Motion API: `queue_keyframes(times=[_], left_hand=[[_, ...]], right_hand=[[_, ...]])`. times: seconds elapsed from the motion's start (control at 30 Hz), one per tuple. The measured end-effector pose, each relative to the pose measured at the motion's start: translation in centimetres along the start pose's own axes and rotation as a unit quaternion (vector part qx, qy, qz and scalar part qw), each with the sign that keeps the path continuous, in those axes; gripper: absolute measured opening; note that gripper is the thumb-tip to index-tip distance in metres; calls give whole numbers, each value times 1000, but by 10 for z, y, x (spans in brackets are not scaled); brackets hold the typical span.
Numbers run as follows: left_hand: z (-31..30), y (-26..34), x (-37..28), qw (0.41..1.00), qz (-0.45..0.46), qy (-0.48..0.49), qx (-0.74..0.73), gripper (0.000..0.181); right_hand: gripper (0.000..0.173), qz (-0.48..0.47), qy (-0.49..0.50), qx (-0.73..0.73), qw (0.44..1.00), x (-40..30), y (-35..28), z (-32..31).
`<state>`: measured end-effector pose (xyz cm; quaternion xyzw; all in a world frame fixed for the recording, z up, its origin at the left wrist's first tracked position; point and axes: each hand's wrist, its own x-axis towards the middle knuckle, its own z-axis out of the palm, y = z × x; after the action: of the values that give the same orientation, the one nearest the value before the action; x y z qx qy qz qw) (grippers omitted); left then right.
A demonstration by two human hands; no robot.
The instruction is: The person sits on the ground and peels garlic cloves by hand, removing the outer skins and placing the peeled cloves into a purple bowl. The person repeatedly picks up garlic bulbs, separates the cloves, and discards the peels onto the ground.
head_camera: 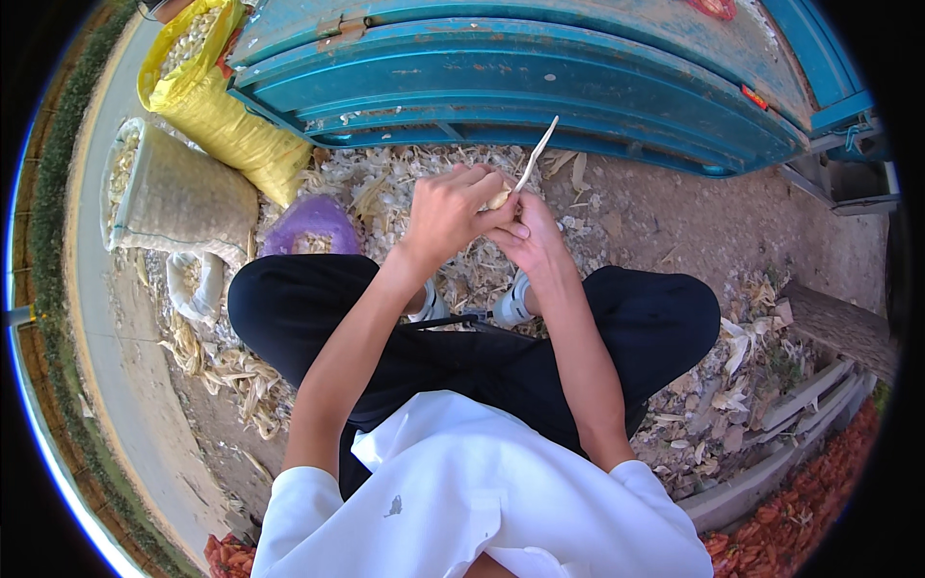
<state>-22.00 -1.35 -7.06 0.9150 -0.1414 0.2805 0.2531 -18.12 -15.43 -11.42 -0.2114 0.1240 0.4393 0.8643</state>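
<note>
Both hands meet in front of the knees around a pale garlic bulb, whose dry stem sticks up and to the right. My left hand bends its fingers over the bulb from the left. From the right, my right hand holds it, with the fingers of the two hands touching. The fingers hide much of the bulb. Below the hands, papery white skins cover the ground between the feet. Near the left knee lies a purple mesh bag with pale pieces in its opening.
A blue metal truck bed stands ahead. At the left are a full yellow woven sack, a full white sack and a small white bag. A tree trunk and red mesh bags are at the right, dry husks at the left.
</note>
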Motion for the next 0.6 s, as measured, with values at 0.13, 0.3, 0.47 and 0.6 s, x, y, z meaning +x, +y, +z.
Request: queue_keyframes(times=[0.13, 0.3, 0.47, 0.6], left_hand=[[2, -3, -7, 1000, -5, 14, -8, 34], [4, -3, -19, 996, -82, 13, -31, 30], [8, 21, -15, 961, -215, 42, -169, 26], [18, 26, -22, 907, -320, 62, -268, 28]], right_hand=[[34, -5, -26, 5, 1000, -2, 2, 1], [38, -27, -95, -6, 995, -8, -1, 16], [39, -30, -167, 59, 984, -4, 1, 8], [40, -33, -178, 67, 981, -2, 0, 8]])
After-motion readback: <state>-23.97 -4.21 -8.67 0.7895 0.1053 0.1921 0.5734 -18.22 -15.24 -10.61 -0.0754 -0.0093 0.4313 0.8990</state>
